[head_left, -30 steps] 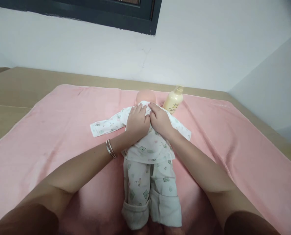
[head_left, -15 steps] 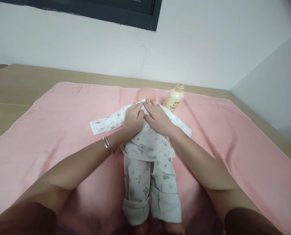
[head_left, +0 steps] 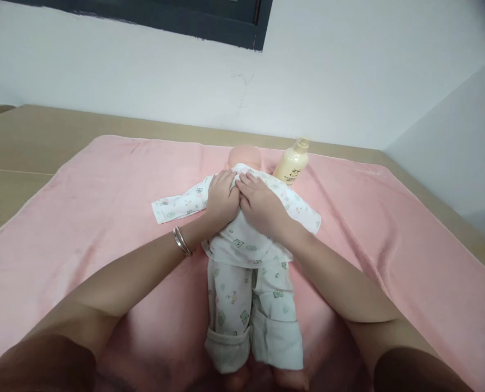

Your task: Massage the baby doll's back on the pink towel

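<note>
A baby doll [head_left: 246,245] lies on a pink blanket [head_left: 115,239], its head at the far end and feet towards me. It wears a white printed top and matching trousers with rolled cuffs; its face does not show. My left hand [head_left: 222,201] rests flat on the upper back, fingers stretched towards the head. Beside it, my right hand [head_left: 262,204] lies on the same top with fingers extended, the two hands touching near the middle. Neither hand grips anything. Silver bangles [head_left: 180,241] circle my left wrist.
A pale yellow pump bottle [head_left: 292,163] leans beside the doll's right-hand shoulder in the picture. The blanket covers much of a wooden table [head_left: 54,126]. A white wall [head_left: 177,81] with a dark frame [head_left: 209,27] stands behind it.
My right hand has slid a little towards me down the doll's back and closer to my left hand. My left hand stays about where it was.
</note>
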Motion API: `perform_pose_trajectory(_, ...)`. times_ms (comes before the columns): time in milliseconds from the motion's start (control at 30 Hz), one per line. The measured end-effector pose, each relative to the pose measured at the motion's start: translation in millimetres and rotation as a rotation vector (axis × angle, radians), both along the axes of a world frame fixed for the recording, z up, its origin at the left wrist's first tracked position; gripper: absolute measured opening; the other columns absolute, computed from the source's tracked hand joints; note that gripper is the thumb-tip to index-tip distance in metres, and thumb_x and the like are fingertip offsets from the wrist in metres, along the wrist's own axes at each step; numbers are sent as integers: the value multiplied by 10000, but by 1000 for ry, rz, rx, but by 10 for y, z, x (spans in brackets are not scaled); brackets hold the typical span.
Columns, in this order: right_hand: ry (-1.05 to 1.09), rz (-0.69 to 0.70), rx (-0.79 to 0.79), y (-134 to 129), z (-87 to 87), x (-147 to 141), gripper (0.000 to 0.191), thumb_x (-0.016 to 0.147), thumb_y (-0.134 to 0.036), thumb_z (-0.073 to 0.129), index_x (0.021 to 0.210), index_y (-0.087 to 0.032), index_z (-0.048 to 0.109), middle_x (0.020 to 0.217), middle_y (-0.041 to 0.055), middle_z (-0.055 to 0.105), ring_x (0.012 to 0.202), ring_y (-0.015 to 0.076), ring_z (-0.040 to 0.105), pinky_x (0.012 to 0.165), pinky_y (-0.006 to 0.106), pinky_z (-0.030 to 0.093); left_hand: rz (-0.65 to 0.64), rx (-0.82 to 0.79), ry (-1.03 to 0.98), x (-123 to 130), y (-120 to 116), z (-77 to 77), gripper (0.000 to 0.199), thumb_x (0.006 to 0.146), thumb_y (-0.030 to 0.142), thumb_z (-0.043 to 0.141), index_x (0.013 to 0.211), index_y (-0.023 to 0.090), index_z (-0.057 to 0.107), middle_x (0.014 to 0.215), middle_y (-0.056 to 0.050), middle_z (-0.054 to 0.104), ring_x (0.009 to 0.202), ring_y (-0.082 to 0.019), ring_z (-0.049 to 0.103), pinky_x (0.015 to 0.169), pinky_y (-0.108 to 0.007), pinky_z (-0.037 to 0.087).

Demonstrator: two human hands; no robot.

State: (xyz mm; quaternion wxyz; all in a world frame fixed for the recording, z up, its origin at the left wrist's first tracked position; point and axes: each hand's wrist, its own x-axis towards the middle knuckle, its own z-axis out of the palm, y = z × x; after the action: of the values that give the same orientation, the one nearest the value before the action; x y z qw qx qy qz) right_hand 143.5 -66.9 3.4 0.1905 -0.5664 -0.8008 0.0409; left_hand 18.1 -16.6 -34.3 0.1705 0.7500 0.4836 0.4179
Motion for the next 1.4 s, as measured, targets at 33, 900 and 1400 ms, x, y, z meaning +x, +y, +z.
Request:
perform_pose_trajectory(33, 31, -1, -25, 49, 9, 42, 556, 984, -242, 313, 1488, -101, 498, 1606, 114, 407, 1539, 269, 308, 1290, 510, 230, 3, 7, 0, 1, 2, -3, 459, 899, 202, 362, 1249, 145, 653, 1361, -117, 658, 1320, -248, 556, 1220, -481, 377)
perform_pose_trajectory(900, 29, -144, -65, 104, 119, 127, 508, 1020, -326, 309, 1371, -56, 558, 1491, 212, 533, 1419, 326, 473, 1174, 472, 389, 3, -8, 392, -43, 2, 214, 391, 962, 219, 331, 1129, 62, 648, 1183, -204, 680, 1164, -307, 616, 1093, -475, 466)
perform_pose_trajectory(1400, -24, -204, -21, 65, 97, 85, 455, 1020, -303, 316, 1264, -47, 602, 1378, 239, 612, 1344, 351, 529, 1117, 475, 422, 29, -47, 323, -41, 97, 205, 371, 963, 306, 384, 1142, 105, 639, 1213, -162, 688, 1170, -295, 606, 1083, -469, 472)
